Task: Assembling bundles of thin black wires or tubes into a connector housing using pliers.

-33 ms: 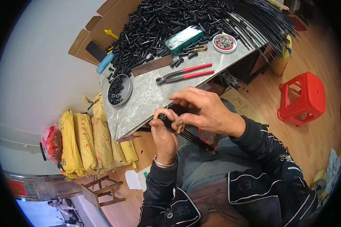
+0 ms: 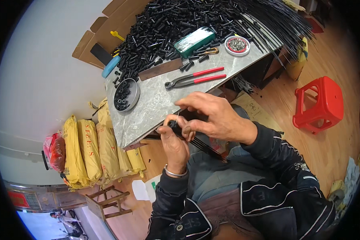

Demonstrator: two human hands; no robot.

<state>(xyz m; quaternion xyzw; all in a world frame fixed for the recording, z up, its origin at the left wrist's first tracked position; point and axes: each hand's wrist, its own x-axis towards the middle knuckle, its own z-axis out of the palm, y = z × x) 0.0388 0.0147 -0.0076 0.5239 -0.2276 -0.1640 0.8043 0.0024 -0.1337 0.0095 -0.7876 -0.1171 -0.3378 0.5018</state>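
My left hand is closed around the top of a bundle of thin black rods. A round black end piece shows between its thumb and forefinger, and the rods slope down toward my lap. My right hand hovers just right of it, palm turned to the left hand. Its thumb points at the left fingers while the forefinger stretches out above, a gap between them. A fine pale strand rises near the end piece; whether the right hand touches it cannot be made out.
On the grey tabletop lie red-handled pincers, a flat brown bar, a bowl of black rings, a dish of small metal bits, a green box and heaped black parts. A red stool stands right; yellow sacks left.
My right hand has shifted very slightly to the left and up. The left hand keeps its hold on the rods, tilted a little differently.
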